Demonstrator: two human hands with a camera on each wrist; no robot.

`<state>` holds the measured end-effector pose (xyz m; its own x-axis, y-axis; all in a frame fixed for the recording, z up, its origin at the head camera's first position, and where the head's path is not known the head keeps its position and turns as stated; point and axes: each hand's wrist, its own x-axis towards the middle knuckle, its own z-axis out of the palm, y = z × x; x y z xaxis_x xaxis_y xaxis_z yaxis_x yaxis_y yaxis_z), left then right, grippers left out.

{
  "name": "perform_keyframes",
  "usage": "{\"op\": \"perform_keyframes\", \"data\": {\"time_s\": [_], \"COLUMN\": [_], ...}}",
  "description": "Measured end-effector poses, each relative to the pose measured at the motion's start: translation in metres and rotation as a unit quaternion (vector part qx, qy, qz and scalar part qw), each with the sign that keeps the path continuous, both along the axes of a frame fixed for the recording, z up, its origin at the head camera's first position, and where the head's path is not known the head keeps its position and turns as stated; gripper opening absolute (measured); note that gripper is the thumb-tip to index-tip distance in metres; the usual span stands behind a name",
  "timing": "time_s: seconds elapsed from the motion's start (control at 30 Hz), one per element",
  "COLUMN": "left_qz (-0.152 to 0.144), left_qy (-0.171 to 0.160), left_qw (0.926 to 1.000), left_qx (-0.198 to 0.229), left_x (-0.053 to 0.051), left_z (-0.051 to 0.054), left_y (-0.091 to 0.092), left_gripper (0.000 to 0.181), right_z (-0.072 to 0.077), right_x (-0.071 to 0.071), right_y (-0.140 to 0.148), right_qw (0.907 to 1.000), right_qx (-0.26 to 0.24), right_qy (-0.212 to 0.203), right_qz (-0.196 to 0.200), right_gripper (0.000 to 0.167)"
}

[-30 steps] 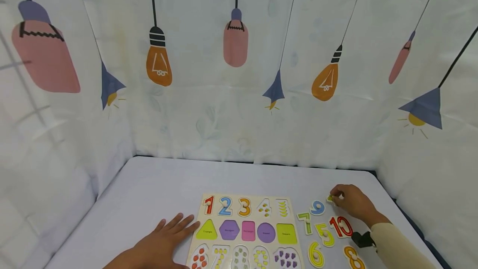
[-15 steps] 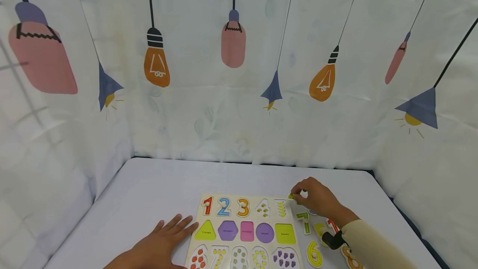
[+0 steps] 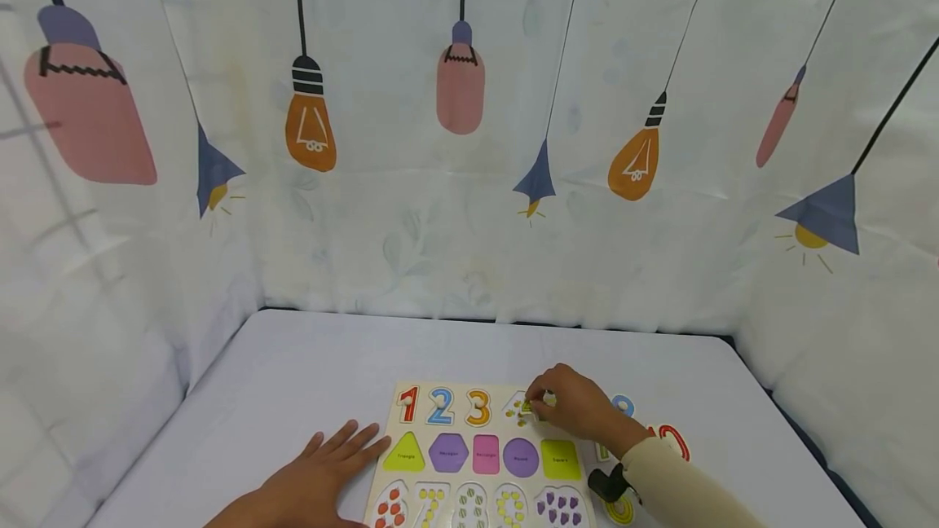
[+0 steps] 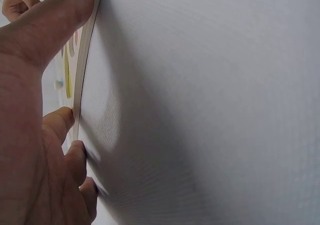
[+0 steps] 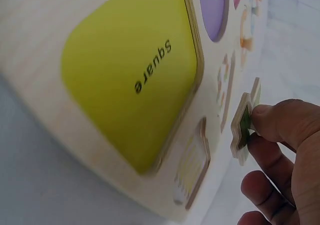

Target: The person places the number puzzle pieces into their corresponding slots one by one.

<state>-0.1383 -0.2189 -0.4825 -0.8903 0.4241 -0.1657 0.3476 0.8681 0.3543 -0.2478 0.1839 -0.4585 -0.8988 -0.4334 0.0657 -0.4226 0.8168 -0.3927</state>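
Note:
A wooden puzzle board (image 3: 493, 422) lies on the table, with number pieces 1, 2 and 3 in its top row. My left hand (image 3: 319, 475) is spread at the board's left edge; in the left wrist view its fingers (image 4: 62, 120) touch that edge. Above the fruit-patterned 4 slot (image 3: 517, 411), my right hand (image 3: 579, 406) pinches a green number piece between thumb and finger. The right wrist view shows this piece (image 5: 242, 122) tilted and clear of the board, beside the right hand (image 5: 285, 155). Its full shape is partly hidden.
Right of the board lie loose pieces, among them a blue 9 (image 3: 623, 405), a red 10 (image 3: 675, 440) and a yellow 6 (image 3: 619, 510), partly covered by the right sleeve and a black wrist device (image 3: 609, 482). A patterned curtain (image 3: 440, 251) surrounds the table.
The right hand has moved left with the green piece, from beyond the blue 9 to above the board's top row. The left hand stays at the board's edge.

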Motion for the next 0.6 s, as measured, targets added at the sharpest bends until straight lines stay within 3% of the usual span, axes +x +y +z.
{"op": "perform_keyframes", "data": {"time_s": [0.33,0.6], "left_qz": [-0.004,-0.001], "left_qy": [0.004,0.002], "left_qw": [1.0,1.0], "left_qx": [-0.001,-0.004], "left_x": [0.001,0.0], "left_z": [-0.001,-0.001], "left_y": [-0.001,-0.001], "left_gripper": [0.114,0.115], "right_z": [-0.011,-0.013], "right_x": [-0.005,-0.005], "right_y": [-0.021,-0.032], "right_qw": [0.9998,0.9995], "right_qx": [0.012,0.022], "right_qy": [-0.004,-0.024], "right_qz": [0.018,-0.003], "right_gripper": [0.007,0.007]}}
